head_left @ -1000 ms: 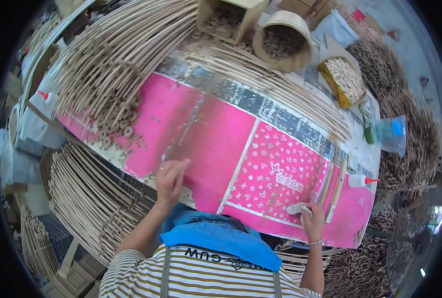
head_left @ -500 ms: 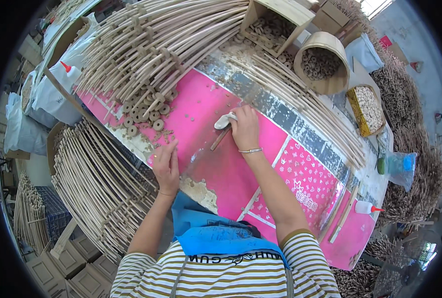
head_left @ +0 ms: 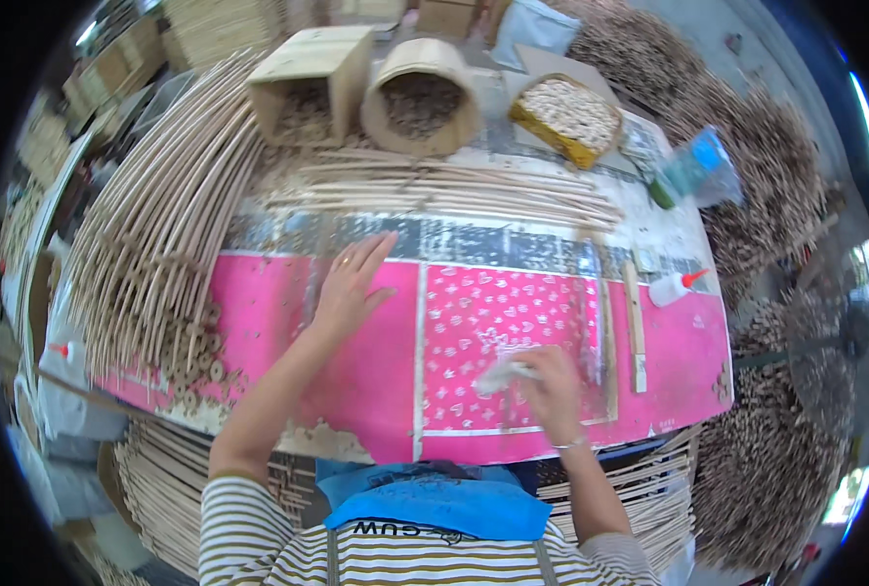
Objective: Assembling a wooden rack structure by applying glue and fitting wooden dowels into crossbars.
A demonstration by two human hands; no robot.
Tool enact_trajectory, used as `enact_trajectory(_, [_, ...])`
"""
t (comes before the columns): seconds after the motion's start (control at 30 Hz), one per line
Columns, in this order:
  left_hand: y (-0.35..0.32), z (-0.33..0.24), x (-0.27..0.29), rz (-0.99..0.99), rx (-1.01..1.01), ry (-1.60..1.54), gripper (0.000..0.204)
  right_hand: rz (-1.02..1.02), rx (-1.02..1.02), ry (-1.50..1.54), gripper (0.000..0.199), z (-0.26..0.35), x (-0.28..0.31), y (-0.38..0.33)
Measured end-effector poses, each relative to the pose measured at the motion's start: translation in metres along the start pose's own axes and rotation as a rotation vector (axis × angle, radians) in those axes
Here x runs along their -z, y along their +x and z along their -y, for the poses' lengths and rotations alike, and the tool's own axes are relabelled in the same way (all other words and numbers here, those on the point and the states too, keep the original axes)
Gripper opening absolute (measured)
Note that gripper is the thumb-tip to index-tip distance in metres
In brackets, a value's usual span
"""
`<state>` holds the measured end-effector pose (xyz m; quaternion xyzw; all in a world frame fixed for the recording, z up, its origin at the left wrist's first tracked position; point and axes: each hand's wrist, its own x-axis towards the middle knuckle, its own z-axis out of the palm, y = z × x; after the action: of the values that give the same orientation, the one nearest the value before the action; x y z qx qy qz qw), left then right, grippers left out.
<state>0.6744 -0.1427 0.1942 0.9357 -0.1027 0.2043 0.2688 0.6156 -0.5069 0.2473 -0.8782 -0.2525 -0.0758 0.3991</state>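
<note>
My left hand point(head_left: 350, 293) is open, its fingers apart over the left part of the pink tabletop point(head_left: 376, 410), near the dark strip behind it. A ring shows on one finger. My right hand point(head_left: 554, 391), blurred by motion, holds a crumpled white cloth point(head_left: 503, 377) over the pink patterned panel point(head_left: 464, 313). Whether the cloth touches the panel, I cannot tell. Further right, a flat wooden strip point(head_left: 635, 327) lies beside a white squeeze bottle point(head_left: 671, 288) with a red tip.
Long wooden rods point(head_left: 151, 215) with small discs on them are heaped at left. Behind lie more rods point(head_left: 444, 190), a wooden box point(head_left: 308, 59), a round wooden tub point(head_left: 420, 59) and a yellow tray point(head_left: 576, 146) of pale pieces. Bundled sticks point(head_left: 737, 469) stand at right.
The view has swung rightward. My right hand, with the white cloth, has gone from beside a short brown stick to the patterned panel. My left hand has reached farther over the pink surface.
</note>
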Motion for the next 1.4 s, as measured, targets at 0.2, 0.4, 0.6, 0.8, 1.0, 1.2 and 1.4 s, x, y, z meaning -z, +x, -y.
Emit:
enact_trajectory(0.2, [0.166,-0.001,-0.105,0.315,-0.294,0.106,0.124,-0.461,-0.409,-0.388,0.029,-0.136,0.144,-0.084])
enact_trajectory(0.4, [0.260,0.016,-0.167,0.672,-0.228,0.327,0.155,-0.404,-0.536,-0.788,0.039,-0.212,0.179,-0.116])
enact_trajectory(0.6, [0.285,0.015,-0.161,0.849,-0.193,0.322,0.148,-0.609,-0.505,-0.678,0.040,-0.198,0.171,-0.111])
enact_trajectory(0.8, [0.266,-0.008,-0.155,0.700,-0.208,0.349,0.121,-0.592,-0.471,-0.565,0.029,-0.177,0.151,-0.105])
enact_trajectory(1.0, [0.248,-0.018,-0.152,0.580,-0.246,0.347,0.094,-0.585,-0.376,-0.555,0.025,-0.156,0.138,-0.096])
enact_trajectory(1.2, [0.238,-0.017,-0.132,0.427,-0.403,0.417,0.083,-0.598,-0.350,-0.493,0.023,-0.134,0.136,-0.099])
enact_trajectory(1.4, [0.198,-0.072,-0.050,0.508,-0.434,0.301,0.078,-0.593,-0.317,-0.466,0.023,-0.119,0.130,-0.094])
